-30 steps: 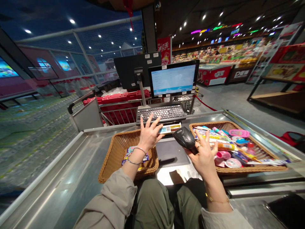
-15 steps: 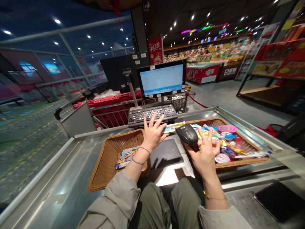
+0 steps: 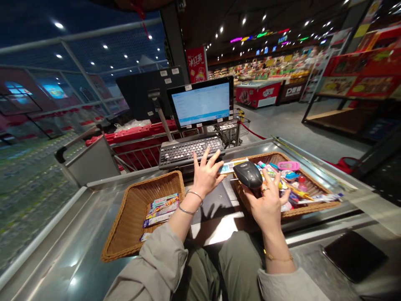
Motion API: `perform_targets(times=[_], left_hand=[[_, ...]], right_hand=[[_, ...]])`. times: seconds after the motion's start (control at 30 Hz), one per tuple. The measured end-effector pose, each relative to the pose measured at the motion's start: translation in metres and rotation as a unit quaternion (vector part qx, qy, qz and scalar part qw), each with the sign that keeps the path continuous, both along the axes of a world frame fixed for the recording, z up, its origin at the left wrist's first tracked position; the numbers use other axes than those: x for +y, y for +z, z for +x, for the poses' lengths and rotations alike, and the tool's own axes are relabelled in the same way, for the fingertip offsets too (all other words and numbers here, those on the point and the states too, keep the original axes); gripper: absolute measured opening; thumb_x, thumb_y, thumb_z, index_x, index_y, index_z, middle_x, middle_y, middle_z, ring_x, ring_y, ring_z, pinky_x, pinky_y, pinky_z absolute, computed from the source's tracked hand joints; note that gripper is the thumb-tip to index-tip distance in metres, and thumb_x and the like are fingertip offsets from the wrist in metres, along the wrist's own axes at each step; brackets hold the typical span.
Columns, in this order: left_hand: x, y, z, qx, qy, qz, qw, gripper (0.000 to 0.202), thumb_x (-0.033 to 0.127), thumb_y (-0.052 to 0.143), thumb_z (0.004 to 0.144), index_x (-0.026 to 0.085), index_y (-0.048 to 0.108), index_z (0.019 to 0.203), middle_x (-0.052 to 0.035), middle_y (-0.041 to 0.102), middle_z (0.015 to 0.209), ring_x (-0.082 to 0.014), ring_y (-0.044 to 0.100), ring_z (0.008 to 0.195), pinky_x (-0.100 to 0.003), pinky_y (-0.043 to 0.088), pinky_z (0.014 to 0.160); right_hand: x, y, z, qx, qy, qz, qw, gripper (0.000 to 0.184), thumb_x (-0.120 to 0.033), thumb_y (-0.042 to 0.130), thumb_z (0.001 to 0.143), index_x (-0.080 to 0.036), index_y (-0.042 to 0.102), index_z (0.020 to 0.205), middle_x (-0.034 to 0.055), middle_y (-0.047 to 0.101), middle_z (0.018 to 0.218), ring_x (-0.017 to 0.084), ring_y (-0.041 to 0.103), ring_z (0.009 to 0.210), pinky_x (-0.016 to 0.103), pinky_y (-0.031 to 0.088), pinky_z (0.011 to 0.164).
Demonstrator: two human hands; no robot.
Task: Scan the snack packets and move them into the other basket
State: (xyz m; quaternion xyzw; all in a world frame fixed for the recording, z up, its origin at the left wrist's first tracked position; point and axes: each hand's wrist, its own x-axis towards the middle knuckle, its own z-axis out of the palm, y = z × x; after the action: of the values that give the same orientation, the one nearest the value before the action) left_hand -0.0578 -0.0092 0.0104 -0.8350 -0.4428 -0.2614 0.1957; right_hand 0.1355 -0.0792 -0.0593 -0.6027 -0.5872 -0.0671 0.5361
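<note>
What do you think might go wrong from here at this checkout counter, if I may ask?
The handheld barcode scanner in the right hand hangs above the crowded wicker basket, so a slip could knock items over its rim. The flat packet beside the left hand seems barely held and might fall.

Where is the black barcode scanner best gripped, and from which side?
Grip the narrow lower part, below the wide head of the black barcode scanner, from the near side, as the right hand does: it narrows into the palm, leaving the head free.
</note>
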Motion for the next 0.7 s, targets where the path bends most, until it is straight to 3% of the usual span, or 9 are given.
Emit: perform_targets(times=[0.23,0.47,0.7], left_hand=[[0.009,-0.005,0.018,0.007,-0.013,0.002,1.0,0.041,0.043,0.072,0.083,0.028,0.067,0.122,-0.0062,0.045,0.156,-0.0387,0.023,0.152,-0.075,0.001,0.119],[0.02,-0.01,0.045,0.017,-0.037,0.009,0.999,0.041,0.043,0.073,0.083,0.028,0.067,0.121,-0.0066,0.047,0.155,-0.0364,0.023,0.152,-0.075,0.003,0.119],[0.039,-0.009,0.094,0.043,-0.069,0.016,0.997,0.042,0.043,0.064,0.09,0.03,0.063,0.13,-0.0051,0.043,0.158,-0.0334,0.02,0.153,-0.074,0.005,0.119]], right_hand=[[0.001,-0.003,0.008,0.043,-0.028,-0.001,0.999,0.046,-0.047,0.063,0.087,-0.022,0.063,0.126,0.0172,0.054,0.147,0.044,0.027,0.149,0.081,0.004,0.11],[0.0,-0.005,0.018,0.107,-0.086,-0.009,0.99,0.058,-0.046,0.068,0.084,-0.018,0.06,0.134,0.0195,0.054,0.145,0.044,0.027,0.149,0.077,-0.003,0.113],[-0.003,0.004,0.03,0.165,-0.138,-0.02,0.976,0.069,-0.052,0.068,0.081,-0.015,0.056,0.138,0.0207,0.055,0.144,0.044,0.033,0.146,0.074,0.002,0.115]])
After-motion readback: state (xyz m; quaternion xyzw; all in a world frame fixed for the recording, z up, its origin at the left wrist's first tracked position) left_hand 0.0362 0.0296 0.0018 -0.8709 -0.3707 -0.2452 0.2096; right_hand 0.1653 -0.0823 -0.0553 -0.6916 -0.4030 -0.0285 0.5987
